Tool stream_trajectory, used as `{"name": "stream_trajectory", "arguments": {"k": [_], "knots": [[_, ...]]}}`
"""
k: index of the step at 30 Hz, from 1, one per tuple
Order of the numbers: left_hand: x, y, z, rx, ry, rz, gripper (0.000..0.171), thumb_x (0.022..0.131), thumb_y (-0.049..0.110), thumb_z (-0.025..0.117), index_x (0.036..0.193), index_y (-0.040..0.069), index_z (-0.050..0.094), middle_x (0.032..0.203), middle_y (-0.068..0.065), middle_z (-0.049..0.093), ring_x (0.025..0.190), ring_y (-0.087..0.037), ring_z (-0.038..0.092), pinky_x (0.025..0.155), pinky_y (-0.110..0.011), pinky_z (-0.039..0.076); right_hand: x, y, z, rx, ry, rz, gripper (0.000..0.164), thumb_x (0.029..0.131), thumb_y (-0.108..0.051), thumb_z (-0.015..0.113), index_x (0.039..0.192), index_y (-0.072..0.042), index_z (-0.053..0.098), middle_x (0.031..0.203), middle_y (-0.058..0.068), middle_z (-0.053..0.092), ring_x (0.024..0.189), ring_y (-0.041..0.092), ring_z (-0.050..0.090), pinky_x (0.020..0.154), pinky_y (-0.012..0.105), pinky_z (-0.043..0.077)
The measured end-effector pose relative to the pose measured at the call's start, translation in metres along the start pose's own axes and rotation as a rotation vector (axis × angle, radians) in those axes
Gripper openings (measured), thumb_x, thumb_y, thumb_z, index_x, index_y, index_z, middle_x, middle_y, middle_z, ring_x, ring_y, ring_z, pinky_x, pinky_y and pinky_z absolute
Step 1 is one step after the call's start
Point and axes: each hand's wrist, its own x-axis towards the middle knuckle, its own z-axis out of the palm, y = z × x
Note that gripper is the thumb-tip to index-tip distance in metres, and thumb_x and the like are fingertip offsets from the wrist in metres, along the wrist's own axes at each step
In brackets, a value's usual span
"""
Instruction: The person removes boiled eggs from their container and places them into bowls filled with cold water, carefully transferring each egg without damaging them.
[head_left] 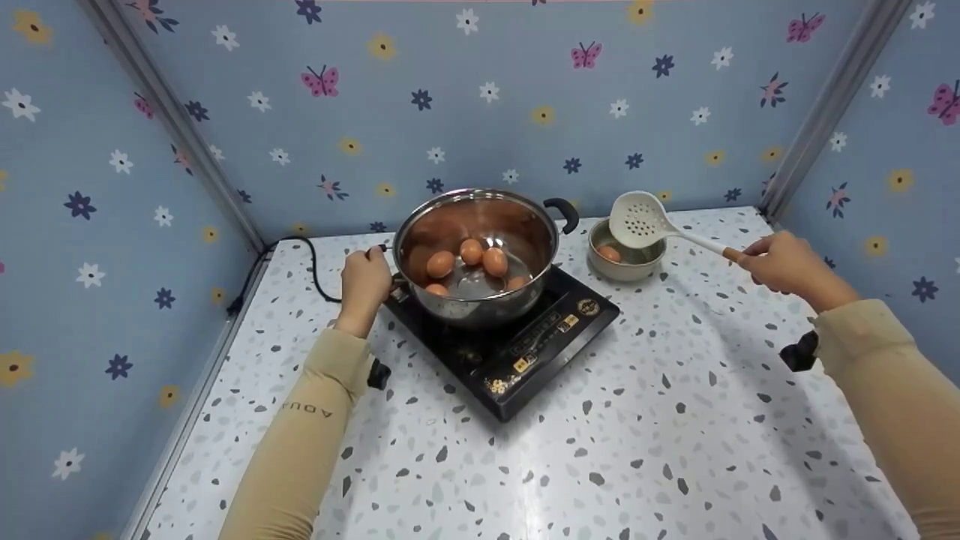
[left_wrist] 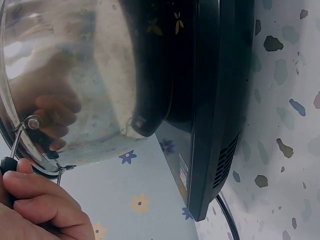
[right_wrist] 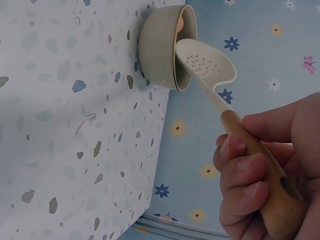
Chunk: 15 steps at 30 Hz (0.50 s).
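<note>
My left hand (head_left: 365,286) grips the side handle of a steel pot (head_left: 480,304); in the left wrist view the fingers (left_wrist: 42,200) curl round that black handle. Several brown eggs (head_left: 495,262) lie inside the pot. With my right hand (head_left: 787,266) I hold a white slotted skimmer (head_left: 639,220) by its wooden handle (right_wrist: 257,155). The skimmer's perforated head, with nothing on it, is tilted over a small beige bowl (head_left: 626,270). One brown egg (head_left: 609,253) shows in that bowl, partly hidden by the skimmer and the rim.
Under the pot is a black induction cooker (head_left: 555,330), set at an angle on the speckled table (head_left: 600,450). Its black cord (head_left: 313,262) runs to the back left. Flowered wall panels (head_left: 480,97) enclose the back and both sides.
</note>
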Motion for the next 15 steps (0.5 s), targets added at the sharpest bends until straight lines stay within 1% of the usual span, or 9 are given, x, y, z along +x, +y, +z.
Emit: {"name": "stream_trajectory", "arguments": {"k": [4,9,15], "knots": [[0.000,0.000,0.000,0.003,0.004,0.004,0.039,0.118,0.027,0.031,0.096,0.006,0.055,0.082,-0.009,0.049,0.071,-0.023,0.047,0.073,-0.038,0.041,-0.001,-0.004,-0.006,0.037,0.016,0.015,0.054,0.111,-0.024,0.051,0.143,0.019,0.056,0.082,0.007,0.068,0.065,0.019,0.053,0.057,0.036,0.048],[0.000,0.001,0.000,0.009,0.003,0.002,0.040,0.118,0.026,0.030,0.097,0.004,0.055,0.085,-0.011,0.049,0.075,-0.026,0.048,0.075,-0.039,0.041,-0.004,-0.008,-0.011,0.064,0.042,0.007,0.052,0.112,-0.026,0.052,0.141,0.017,0.059,0.081,0.005,0.068,0.065,0.020,0.056,0.057,0.038,0.050],[0.000,0.001,0.000,0.021,0.004,-0.010,0.041,0.118,0.027,0.030,0.102,0.001,0.057,0.088,-0.012,0.049,0.081,-0.029,0.050,0.078,-0.042,0.041,-0.008,-0.018,-0.014,0.091,0.062,-0.002,0.052,0.113,-0.027,0.052,0.144,0.015,0.057,0.081,0.002,0.066,0.063,0.017,0.051,0.056,0.036,0.047]]}}
